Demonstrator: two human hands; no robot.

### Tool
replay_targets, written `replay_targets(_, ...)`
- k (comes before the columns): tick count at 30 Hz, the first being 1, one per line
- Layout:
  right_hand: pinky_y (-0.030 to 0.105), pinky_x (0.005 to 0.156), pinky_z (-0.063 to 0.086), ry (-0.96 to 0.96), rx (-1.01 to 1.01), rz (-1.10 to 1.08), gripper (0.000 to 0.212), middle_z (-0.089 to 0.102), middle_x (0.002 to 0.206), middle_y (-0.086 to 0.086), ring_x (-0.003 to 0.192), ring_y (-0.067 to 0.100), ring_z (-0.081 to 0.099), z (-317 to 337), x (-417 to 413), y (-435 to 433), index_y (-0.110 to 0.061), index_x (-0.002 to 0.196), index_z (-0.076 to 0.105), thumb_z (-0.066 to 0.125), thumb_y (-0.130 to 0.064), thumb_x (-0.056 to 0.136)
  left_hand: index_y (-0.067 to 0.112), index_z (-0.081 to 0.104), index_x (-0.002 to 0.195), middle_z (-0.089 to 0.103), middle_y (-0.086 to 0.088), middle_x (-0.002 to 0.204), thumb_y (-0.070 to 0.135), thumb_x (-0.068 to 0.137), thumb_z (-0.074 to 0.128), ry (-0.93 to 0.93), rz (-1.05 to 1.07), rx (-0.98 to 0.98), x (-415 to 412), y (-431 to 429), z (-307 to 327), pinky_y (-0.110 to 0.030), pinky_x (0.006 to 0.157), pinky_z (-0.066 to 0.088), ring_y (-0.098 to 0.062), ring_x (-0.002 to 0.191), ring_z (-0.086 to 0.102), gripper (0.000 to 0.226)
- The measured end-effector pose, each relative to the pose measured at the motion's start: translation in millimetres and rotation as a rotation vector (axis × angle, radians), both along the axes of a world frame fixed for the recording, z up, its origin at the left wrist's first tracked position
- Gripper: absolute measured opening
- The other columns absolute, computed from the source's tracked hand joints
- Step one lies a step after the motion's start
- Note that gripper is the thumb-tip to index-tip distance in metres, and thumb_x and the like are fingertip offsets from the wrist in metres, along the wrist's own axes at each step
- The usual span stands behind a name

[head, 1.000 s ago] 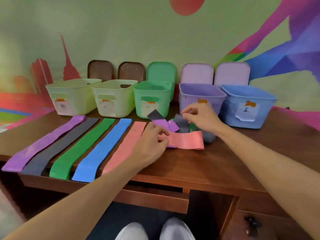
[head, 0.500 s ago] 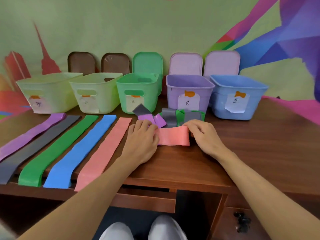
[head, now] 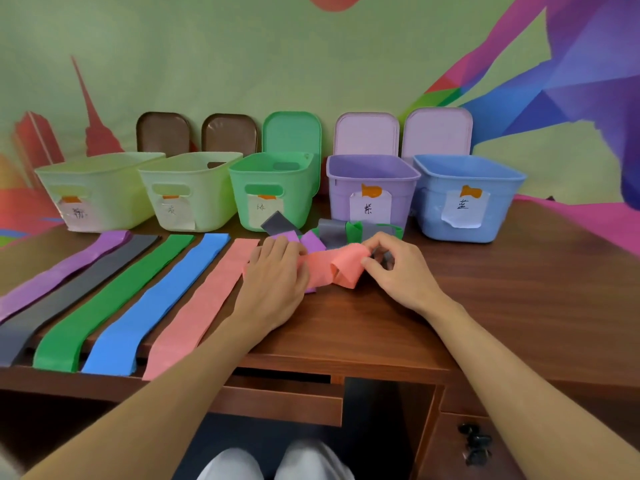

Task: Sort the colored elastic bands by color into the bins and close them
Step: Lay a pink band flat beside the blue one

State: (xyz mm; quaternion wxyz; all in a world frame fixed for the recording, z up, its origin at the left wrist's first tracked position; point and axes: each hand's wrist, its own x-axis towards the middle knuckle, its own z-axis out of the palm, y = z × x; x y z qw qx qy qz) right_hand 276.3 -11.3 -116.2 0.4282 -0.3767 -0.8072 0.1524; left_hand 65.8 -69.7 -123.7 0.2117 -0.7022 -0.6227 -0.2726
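Five open bins are standing in a row along the far edge of the wooden surface [head: 485, 306]: a pale yellow-green bin [head: 100, 192], a pale green bin [head: 194, 188], a green bin [head: 277, 188], a purple bin [head: 372, 188] and a blue bin [head: 467, 195]. Each is wearing a paper label on its front wall, and the lids are leaning upright against the wall behind them.

Five long bands are lying flat side by side, running from the bins toward the near left edge: a purple band [head: 65, 268], a grey band [head: 69, 289], a green band [head: 114, 296], a blue band [head: 159, 303] and a pink band [head: 204, 306].

Just in front of the green and purple bins, a loose pile of bands [head: 332, 233] in grey, purple and green is sitting. A short pink band [head: 332, 266] is lying in front of that pile, between the two hands. The left hand [head: 277, 282] is pressing flat on its left end, fingers stretched out, grip not closed. The right hand [head: 394, 268] is pinching the band's right end between thumb and fingertips, folding it up and over.
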Motion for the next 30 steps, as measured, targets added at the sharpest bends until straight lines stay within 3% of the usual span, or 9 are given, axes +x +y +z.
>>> replay_targets(4, 0.03, 0.073, 0.043, 0.085, 0.118, -0.059, 0.008, 0.059, 0.084, -0.005, 0.08, 0.012, 0.054, 3, 3, -3, -0.024, 0.087, 0.057, 0.062, -0.018, 0.084, 0.006, 0.059, 0.096, 0.057, -0.009, 0.087, 0.025, 0.091, 0.042, -0.014, -0.024, -0.013, 0, -1, 0, -0.04, 0.074, 0.043, -0.028, 0.082, 0.051, 0.025)
replay_targets(8, 0.031, 0.073, 0.037, 0.083, 0.257, -0.134, 0.009, 0.056, 0.073, -0.005, 0.072, 0.017, 0.05, 5, 2, -9, -0.017, 0.091, 0.062, 0.061, -0.017, 0.082, 0.008, 0.057, 0.097, 0.06, -0.008, 0.091, 0.022, 0.097, 0.046, -0.041, -0.048, -0.045, 2, -2, 0, -0.032, 0.075, 0.035, -0.026, 0.082, 0.054, 0.018)
replay_targets(12, 0.029, 0.063, 0.039, 0.075, 0.265, -0.145, 0.01, 0.042, 0.058, -0.014, 0.059, 0.007, 0.043, 12, 7, -11, -0.02, 0.093, 0.066, 0.065, -0.016, 0.084, 0.009, 0.055, 0.097, 0.059, -0.008, 0.092, 0.022, 0.097, 0.044, -0.063, -0.044, -0.031, 0, 0, -2, -0.029, 0.069, 0.03, -0.026, 0.078, 0.053, 0.017)
replay_targets(14, 0.03, 0.061, 0.039, -0.03, 0.259, -0.157, 0.008, 0.041, 0.058, -0.015, 0.058, 0.003, 0.043, 13, 16, -10, -0.024, 0.092, 0.066, 0.066, -0.022, 0.085, 0.01, 0.054, 0.097, 0.058, -0.008, 0.091, 0.023, 0.098, 0.043, -0.057, -0.037, -0.036, -1, 1, -2, -0.033, 0.068, 0.034, -0.027, 0.077, 0.053, 0.017)
replay_targets(18, 0.038, 0.072, 0.049, -0.206, 0.061, -0.213, 0.015, 0.054, 0.073, -0.008, 0.072, 0.01, 0.053, 2, 47, -10, -0.03, 0.094, 0.065, 0.071, -0.033, 0.081, 0.009, 0.055, 0.096, 0.058, -0.009, 0.089, 0.022, 0.098, 0.043, -0.053, -0.05, -0.037, -1, 1, -1, -0.038, 0.068, 0.04, -0.028, 0.074, 0.054, 0.017)
replay_targets(20, 0.035, 0.078, 0.048, -0.22, -0.052, -0.239, 0.017, 0.063, 0.087, -0.008, 0.084, 0.012, 0.058, -3, 60, -12, -0.028, 0.095, 0.067, 0.073, -0.031, 0.079, 0.009, 0.055, 0.093, 0.058, -0.009, 0.085, 0.021, 0.097, 0.045, -0.037, -0.056, -0.012, -1, 0, -1, -0.037, 0.066, 0.039, -0.028, 0.071, 0.054, 0.016)
replay_targets(24, 0.019, 0.072, 0.035, -0.171, -0.115, -0.253, 0.018, 0.068, 0.093, -0.004, 0.086, 0.013, 0.058, -2, 67, -19, -0.02, 0.096, 0.07, 0.065, -0.011, 0.081, 0.011, 0.053, 0.082, 0.058, -0.006, 0.078, 0.026, 0.096, 0.043, -0.056, 0.009, -0.027, 4, -2, 1, -0.037, 0.073, 0.037, -0.027, 0.072, 0.053, 0.022)
replay_targets(27, 0.023, 0.07, 0.039, -0.079, -0.223, -0.277, 0.028, 0.067, 0.089, -0.007, 0.081, 0.013, 0.058, 1, 66, -20, -0.024, 0.094, 0.07, 0.058, -0.005, 0.078, 0.011, 0.05, 0.078, 0.056, -0.004, 0.077, 0.026, 0.093, 0.041, -0.09, 0.043, -0.113, 7, -6, 6, -0.037, 0.08, 0.035, -0.027, 0.075, 0.052, 0.023)
replay_targets(30, 0.02, 0.071, 0.044, 0.147, -0.314, -0.259, 0.032, 0.067, 0.099, -0.006, 0.09, 0.01, 0.061, 3, 66, -19, -0.021, 0.103, 0.067, 0.058, -0.003, 0.079, 0.01, 0.051, 0.079, 0.058, -0.004, 0.08, 0.023, 0.09, 0.043, -0.193, 0.027, -0.157, 7, -9, 14, -0.036, 0.082, 0.034, -0.026, 0.076, 0.052, 0.019)
